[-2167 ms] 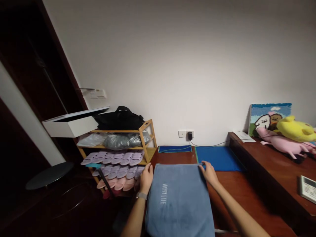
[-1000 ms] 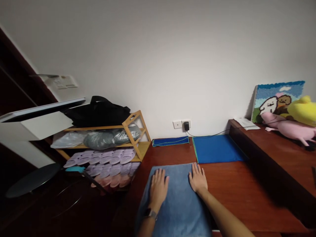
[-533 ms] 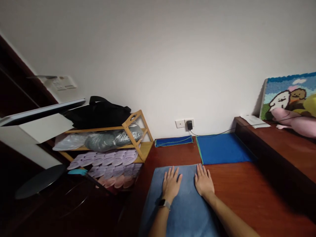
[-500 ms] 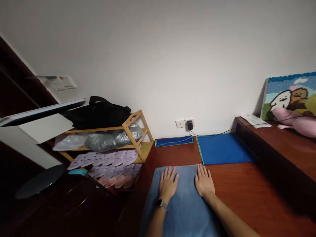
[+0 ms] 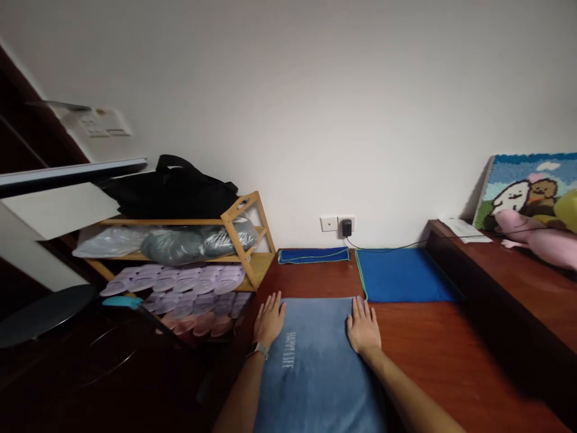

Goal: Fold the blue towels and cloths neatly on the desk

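Note:
A grey-blue towel (image 5: 315, 367) with pale lettering lies flat on the red-brown table (image 5: 451, 361) in front of me. My left hand (image 5: 269, 320) rests open and flat on the towel's far left corner, a watch on its wrist. My right hand (image 5: 363, 326) lies open and flat on the far right corner, fingers stretched toward the wall.
A bright blue cloth (image 5: 401, 275) lies spread just beyond the towel, a folded blue cloth (image 5: 313, 255) by the wall socket (image 5: 346, 227). A wooden rack (image 5: 243, 240) with slippers and a black bag stands left. A raised shelf (image 5: 509, 282) with plush toys is on the right.
My left hand slid from the middle of the towel out to its left edge, uncovering the lettering. The right hand stayed near the right corner.

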